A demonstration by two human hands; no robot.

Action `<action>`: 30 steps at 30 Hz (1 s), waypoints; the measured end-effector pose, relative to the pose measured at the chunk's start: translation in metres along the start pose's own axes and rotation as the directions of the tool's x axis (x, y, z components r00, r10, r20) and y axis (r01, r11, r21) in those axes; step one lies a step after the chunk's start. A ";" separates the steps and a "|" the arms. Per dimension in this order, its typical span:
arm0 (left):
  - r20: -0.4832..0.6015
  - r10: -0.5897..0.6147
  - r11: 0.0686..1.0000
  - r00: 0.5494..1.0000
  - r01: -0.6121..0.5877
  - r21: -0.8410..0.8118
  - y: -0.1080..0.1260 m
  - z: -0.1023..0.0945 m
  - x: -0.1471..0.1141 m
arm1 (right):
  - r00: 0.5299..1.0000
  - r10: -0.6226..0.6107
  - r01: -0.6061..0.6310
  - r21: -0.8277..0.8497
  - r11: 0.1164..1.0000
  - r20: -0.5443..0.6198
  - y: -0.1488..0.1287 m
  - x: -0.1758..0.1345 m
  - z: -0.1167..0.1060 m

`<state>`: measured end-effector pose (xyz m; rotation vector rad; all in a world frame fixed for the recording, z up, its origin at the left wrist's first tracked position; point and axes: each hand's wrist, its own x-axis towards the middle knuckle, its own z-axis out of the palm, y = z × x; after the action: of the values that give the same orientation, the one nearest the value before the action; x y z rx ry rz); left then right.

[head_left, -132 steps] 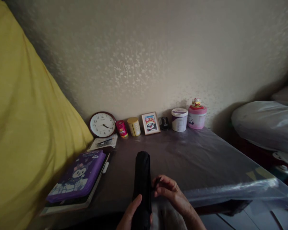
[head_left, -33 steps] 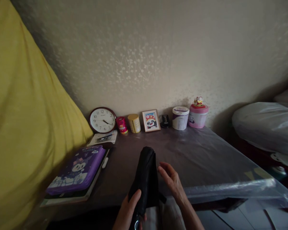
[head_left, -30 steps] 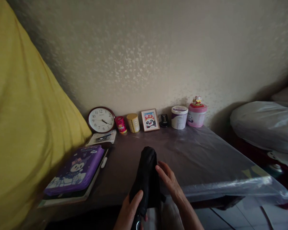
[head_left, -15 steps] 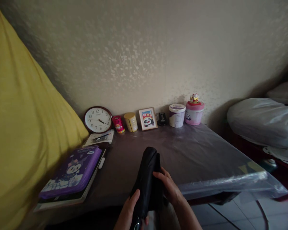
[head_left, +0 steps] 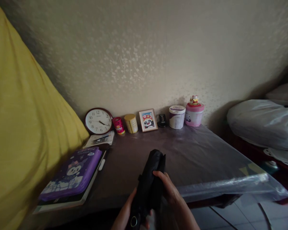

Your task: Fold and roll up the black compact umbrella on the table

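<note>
A black folding umbrella (head_left: 147, 180), its canopy gathered around the shaft, is held over the table's front edge, tilted with its top pointing away from me. Its handle end, with a round ringed button, is nearest me. My left hand (head_left: 126, 207) wraps around the lower part by the handle; some of its fingers are hidden beneath. My right hand (head_left: 170, 190) grips the canopy fabric from the right side, thumb on top, its other fingers mostly out of sight behind the cloth.
Along the wall stand a clock (head_left: 99, 121), a pink can (head_left: 118, 125), a yellow-lidded can (head_left: 131, 123), a picture frame (head_left: 148, 120) and two tubs (head_left: 177, 117). A purple case (head_left: 72, 174) lies on books at left beside a yellow curtain (head_left: 26, 127). Plastic covers the table (head_left: 206, 153).
The umbrella has turned a little about its length and its top has shifted slightly right. The ringed button now faces up more fully. Both hands keep hold of it.
</note>
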<state>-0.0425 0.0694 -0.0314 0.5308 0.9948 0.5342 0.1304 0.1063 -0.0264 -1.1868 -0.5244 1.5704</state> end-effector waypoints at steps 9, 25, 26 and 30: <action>0.016 0.747 0.369 0.664 -0.435 0.822 -0.028 -0.016 0.001 | 0.985 -0.172 0.168 -0.170 0.971 -0.010 -0.006 0.016 0.003; -0.200 0.352 0.896 0.914 -0.268 0.354 -0.006 -0.027 -0.007 | 0.818 -0.570 0.388 -0.657 0.646 -0.077 -0.001 0.050 -0.065; -0.219 0.358 0.885 0.908 -0.255 0.389 -0.005 -0.028 -0.009 | 0.808 -0.585 0.402 -0.661 0.633 -0.068 -0.002 0.051 -0.068; -0.279 0.575 0.661 0.769 -0.236 0.712 -0.007 -0.032 -0.014 | 0.770 -0.636 0.486 -0.602 0.634 -0.048 -0.008 0.053 -0.076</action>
<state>-0.0755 0.0605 -0.0413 1.3323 1.5760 0.7661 0.2035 0.1395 -0.0742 -1.4440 -1.1205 0.6959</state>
